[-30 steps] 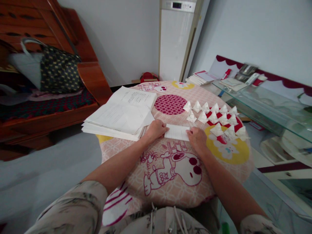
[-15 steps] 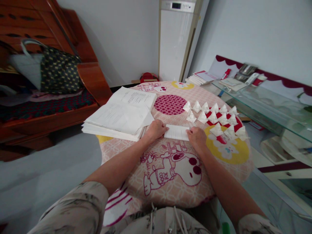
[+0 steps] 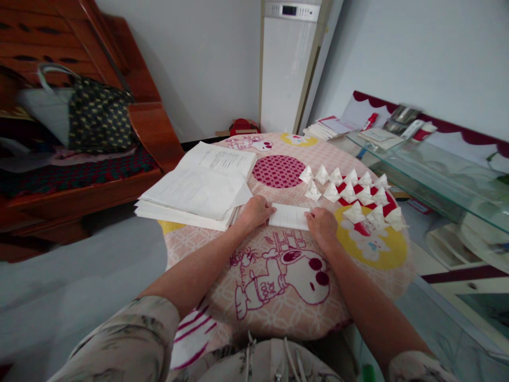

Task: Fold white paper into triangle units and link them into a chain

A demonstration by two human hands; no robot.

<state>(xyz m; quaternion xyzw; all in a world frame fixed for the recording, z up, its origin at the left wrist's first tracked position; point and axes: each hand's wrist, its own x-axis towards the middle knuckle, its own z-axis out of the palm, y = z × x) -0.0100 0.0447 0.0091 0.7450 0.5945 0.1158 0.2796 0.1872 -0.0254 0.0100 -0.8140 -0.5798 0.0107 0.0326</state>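
A narrow folded strip of white paper (image 3: 289, 216) lies on the round table's cartoon-print cloth (image 3: 278, 286). My left hand (image 3: 256, 210) presses on the strip's left end with curled fingers. My right hand (image 3: 322, 225) pinches its right end, fingers closed. Just beyond my right hand sit several small white folded paper triangles (image 3: 350, 193) in rows. A thick stack of printed white sheets (image 3: 199, 185) rests at the table's left, next to my left hand.
A glass counter (image 3: 433, 175) with booklets and small packages runs along the right. A tall white appliance (image 3: 286, 63) stands behind the table. At left, a wooden bench (image 3: 79, 180) holds a dotted bag (image 3: 95, 114). Grey floor lies below left.
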